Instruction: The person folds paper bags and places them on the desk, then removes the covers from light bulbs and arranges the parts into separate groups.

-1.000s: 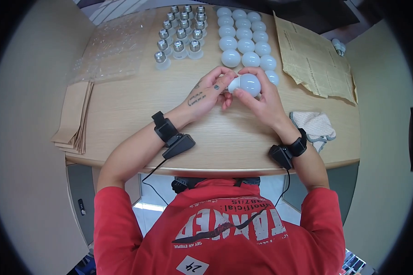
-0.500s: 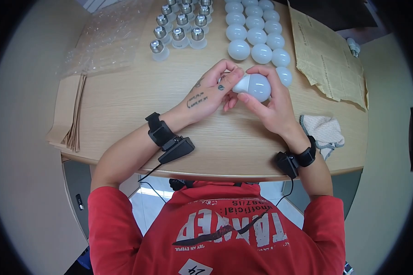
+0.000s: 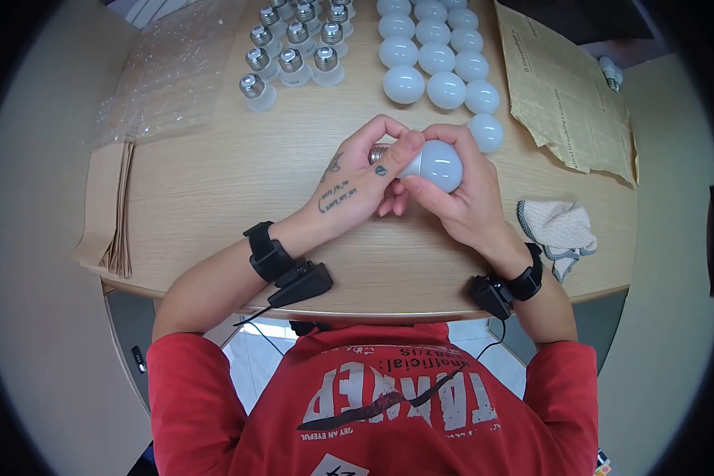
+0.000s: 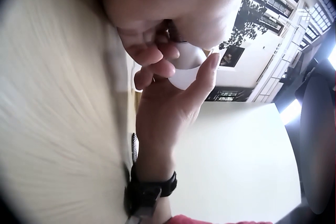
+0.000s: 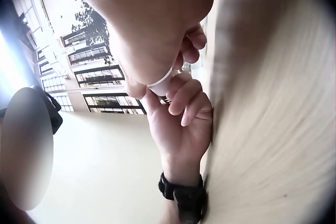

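Observation:
Both hands hold a light bulb [image 3: 442,166] lying sideways above the table. My left hand [image 3: 355,176] grips its white neck and metal screw cap [image 3: 378,153], thumb along the neck. On the other side, the fingers and thumb of my right hand [image 3: 476,194] curl round the frosted dome. In the left wrist view, the bulb's white body [image 4: 189,61] shows between the two hands. Only a strip of white neck [image 5: 161,85] shows in the right wrist view, the dome hidden behind my right hand. Beyond my hands stand rows of screw-cap bulb bases [image 3: 295,67] and frosted domes [image 3: 446,90].
Brown paper bags [image 3: 107,210] lie at the left edge, below clear plastic wrap [image 3: 163,79]. To the right are a printed brown paper sheet [image 3: 563,103], a spiral bulb [image 3: 611,73] and a pale cloth [image 3: 558,226]. Wrist cameras [image 3: 301,285] hang close over the table.
The hands and bulb have shifted slightly, and the metal cap now shows between the left fingers and thumb. The whole view has moved with the head. Both hands keep hold of the bulb.

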The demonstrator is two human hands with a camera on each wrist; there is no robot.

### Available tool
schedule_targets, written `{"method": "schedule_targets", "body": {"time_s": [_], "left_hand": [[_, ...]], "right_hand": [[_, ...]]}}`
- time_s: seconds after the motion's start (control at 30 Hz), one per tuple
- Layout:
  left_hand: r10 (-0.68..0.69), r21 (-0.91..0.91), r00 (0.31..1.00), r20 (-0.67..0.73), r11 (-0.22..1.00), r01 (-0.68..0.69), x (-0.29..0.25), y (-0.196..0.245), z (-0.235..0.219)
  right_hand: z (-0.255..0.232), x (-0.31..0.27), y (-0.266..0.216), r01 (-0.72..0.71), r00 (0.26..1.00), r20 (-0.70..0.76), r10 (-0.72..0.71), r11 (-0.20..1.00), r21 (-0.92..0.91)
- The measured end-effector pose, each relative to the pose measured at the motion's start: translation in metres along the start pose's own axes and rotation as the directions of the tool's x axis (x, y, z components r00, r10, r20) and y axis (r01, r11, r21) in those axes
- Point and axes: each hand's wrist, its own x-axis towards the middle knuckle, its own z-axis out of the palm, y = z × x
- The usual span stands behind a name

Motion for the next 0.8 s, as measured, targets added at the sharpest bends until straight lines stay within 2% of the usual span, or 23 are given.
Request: {"method": "schedule_targets", "body": {"time_s": [0.23, 0.53, 0.8], "left_hand": [[0.024, -0.057, 0.999, -0.023, 0.998, -0.026, -0.0020, -0.0044, 0.0031], [0.029, -0.053, 0.997, -0.071, 0.998, -0.033, -0.0051, -0.0094, 0.0064], [0.054, -0.060, 0.996, -0.074, 0.997, -0.058, -0.0021, -0.0085, 0.0067]], "right_hand": [[0.0009, -0.0036, 0.0012, 0.007, 1.000, 0.000, -0.007, 0.993, 0.117], [0.0010, -0.0057, 0.0005, -0.096, 0.995, 0.044, 0.087, 0.950, 0.298], [-0.0009, -0.0056, 0.0025, -0.110, 0.994, 0.057, 0.097, 0.944, 0.310]]}}
